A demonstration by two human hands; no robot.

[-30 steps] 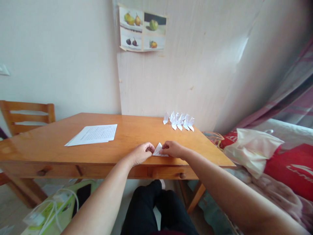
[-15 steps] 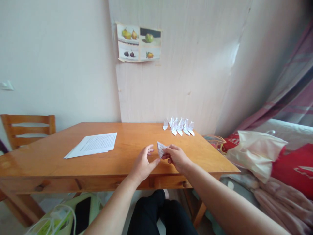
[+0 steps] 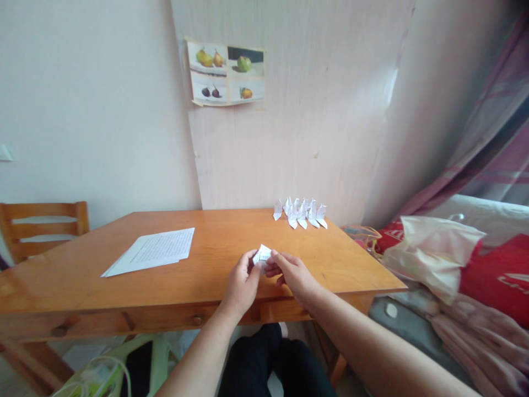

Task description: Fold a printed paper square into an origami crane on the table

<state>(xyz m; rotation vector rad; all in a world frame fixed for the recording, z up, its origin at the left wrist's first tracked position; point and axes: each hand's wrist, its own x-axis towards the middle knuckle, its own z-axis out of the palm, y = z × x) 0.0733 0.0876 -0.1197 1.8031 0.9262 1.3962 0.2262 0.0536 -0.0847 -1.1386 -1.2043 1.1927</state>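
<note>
A small piece of folded printed paper (image 3: 263, 253) is held between my two hands, just above the front part of the wooden table (image 3: 231, 237). My left hand (image 3: 243, 278) pinches its left side with thumb and fingers. On its right side, my right hand (image 3: 291, 273) has thumb and fingertips closed on the paper. The fingers cover the paper's lower part. Farther back on the right stand several folded paper figures (image 3: 302, 214) in a close group, made of similar printed paper.
A stack of printed sheets (image 3: 155, 251) lies on the table's left side. A wooden chair (image 3: 45, 226) stands at the far left. Right of the table are a cream bag (image 3: 433, 248) and a red bag (image 3: 496, 275). Fruit pictures (image 3: 226, 74) hang on the wall.
My left hand, open beside the paper before, has closed on it. The paper has turned and shifted slightly left, its pointed top now tilted differently. The view has swung a little right.
</note>
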